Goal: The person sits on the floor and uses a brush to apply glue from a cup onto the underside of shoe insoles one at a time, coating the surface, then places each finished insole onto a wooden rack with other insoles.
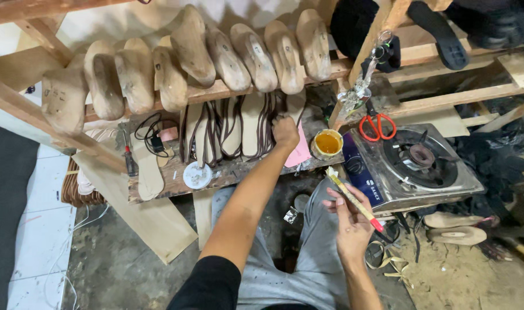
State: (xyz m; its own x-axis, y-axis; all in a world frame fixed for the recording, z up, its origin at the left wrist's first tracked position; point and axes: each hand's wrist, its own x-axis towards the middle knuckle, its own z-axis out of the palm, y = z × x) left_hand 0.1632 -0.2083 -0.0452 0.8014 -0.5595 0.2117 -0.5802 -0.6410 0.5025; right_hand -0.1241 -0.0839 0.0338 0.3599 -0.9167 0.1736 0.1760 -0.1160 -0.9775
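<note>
Wooden shoe lasts line the shelf at twelve o'clock. Left hand reaches up, fingers curled onto the upright insoles. Right hand, at four o'clock, pinches a glue brush below the glue pot.

This is a small shoe-making workshop: wooden foot shapes stand in a row on a rough wooden rack, flat soles lean along the back edge of the workbench, beside a glue pot and orange scissors.
</note>
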